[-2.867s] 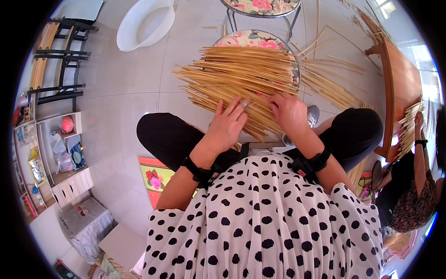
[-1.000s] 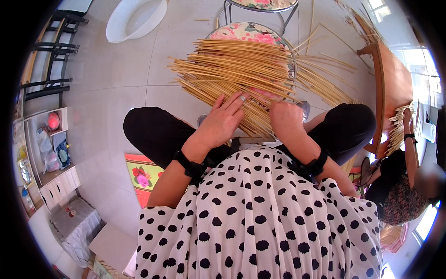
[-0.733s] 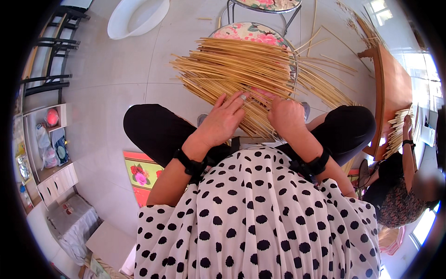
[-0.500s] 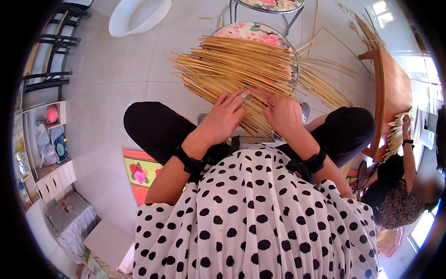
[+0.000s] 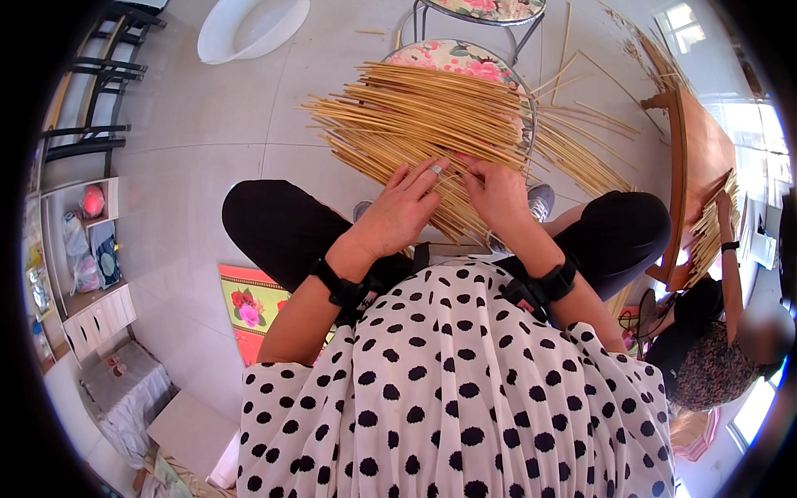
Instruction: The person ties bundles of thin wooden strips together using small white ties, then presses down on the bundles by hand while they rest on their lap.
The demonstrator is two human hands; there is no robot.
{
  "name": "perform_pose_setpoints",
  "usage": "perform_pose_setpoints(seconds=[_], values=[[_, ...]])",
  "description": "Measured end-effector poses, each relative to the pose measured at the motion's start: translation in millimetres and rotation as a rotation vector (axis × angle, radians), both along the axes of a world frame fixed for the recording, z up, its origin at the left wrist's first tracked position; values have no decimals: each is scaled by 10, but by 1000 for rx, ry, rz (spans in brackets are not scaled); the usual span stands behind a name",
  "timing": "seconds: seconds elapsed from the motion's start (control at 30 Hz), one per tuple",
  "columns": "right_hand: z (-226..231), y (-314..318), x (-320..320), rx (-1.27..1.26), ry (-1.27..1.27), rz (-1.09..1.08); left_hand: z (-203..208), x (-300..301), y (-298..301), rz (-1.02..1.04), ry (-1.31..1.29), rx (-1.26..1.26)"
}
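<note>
A thick heap of thin tan stalks [image 5: 423, 104] lies across a round stool [image 5: 457, 54] with a flowered seat, its near ends hanging over my lap. My left hand [image 5: 403, 207], with a ring on one finger, rests on the near part of the heap, its fingers stretched out over the stalks. Beside it on the right, my right hand [image 5: 501, 197] has its fingers curled and pinched together at the stalks' edge. Whatever sits between those fingertips is too small to make out. A bit of pink shows just past them.
More stalks [image 5: 585, 158] fan out right of the stool. A second flowered stool [image 5: 486, 10] and a white tub [image 5: 253, 29] stand farther off. At right, another person [image 5: 718, 332] handles stalks beside a brown wooden piece of furniture [image 5: 701, 166]. Shelves [image 5: 91, 241] line the left.
My right hand has shifted slightly left and turned, its fingers now drawn into a pinch. My left hand has barely moved. The other person's hand and stalks have risen a little.
</note>
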State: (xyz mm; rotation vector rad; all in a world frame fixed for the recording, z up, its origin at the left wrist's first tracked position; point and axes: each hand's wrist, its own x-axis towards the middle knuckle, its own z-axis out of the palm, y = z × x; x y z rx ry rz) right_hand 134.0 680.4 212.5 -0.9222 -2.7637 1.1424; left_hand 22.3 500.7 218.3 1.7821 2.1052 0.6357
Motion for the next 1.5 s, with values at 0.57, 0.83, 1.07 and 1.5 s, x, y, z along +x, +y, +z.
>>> perform_pose_setpoints(seconds=[0.57,0.83,1.07,1.5], values=[[-26,74,15,-160,29,-61,156,69,84,499,-592,170],[-113,126,23,-161,19,-48,-19,187,227,587,-687,49],[-47,121,6,-132,-4,-23,-133,158,249,575,-764,252],[-10,121,-4,-140,-28,-20,-198,296,189,573,-486,57]])
